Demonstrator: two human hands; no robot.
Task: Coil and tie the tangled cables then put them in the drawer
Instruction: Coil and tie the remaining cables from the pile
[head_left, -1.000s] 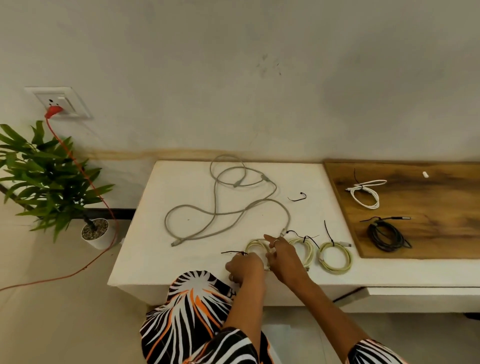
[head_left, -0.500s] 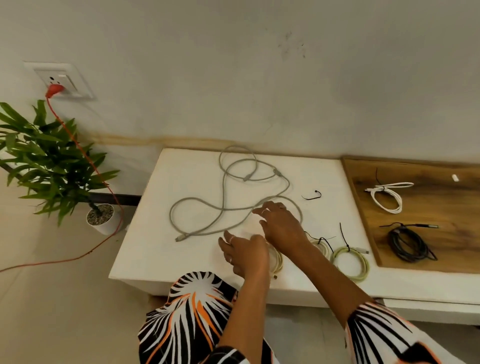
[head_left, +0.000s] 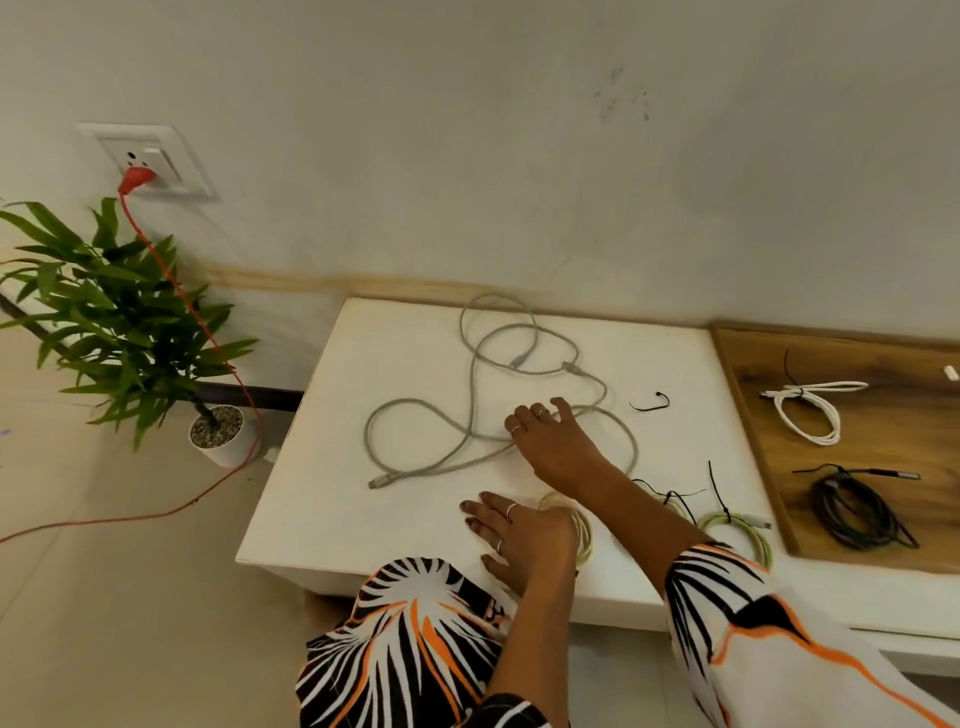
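Note:
A long grey cable (head_left: 470, 395) sprawls in loose loops across the white table (head_left: 332, 467). My right hand (head_left: 556, 441) lies over its middle with fingers spread, touching the cable. My left hand (head_left: 519, 535) rests flat near the table's front edge, partly covering a coiled yellow-green cable (head_left: 579, 525). A second yellow-green coil (head_left: 670, 501) is half hidden behind my right forearm. A third tied coil (head_left: 737, 530) lies to the right. A loose black tie (head_left: 649, 402) lies beyond my right hand.
A wooden board (head_left: 883, 431) on the right holds a tied white cable (head_left: 810, 410) and a coiled black cable (head_left: 852, 506). A potted plant (head_left: 119, 322) stands on the floor at left. A red cord (head_left: 208, 338) hangs from the wall socket (head_left: 150, 156).
My right hand left the yellow-green coils and reached forward onto the grey cable. My left hand opened and flattened on the table by the coil.

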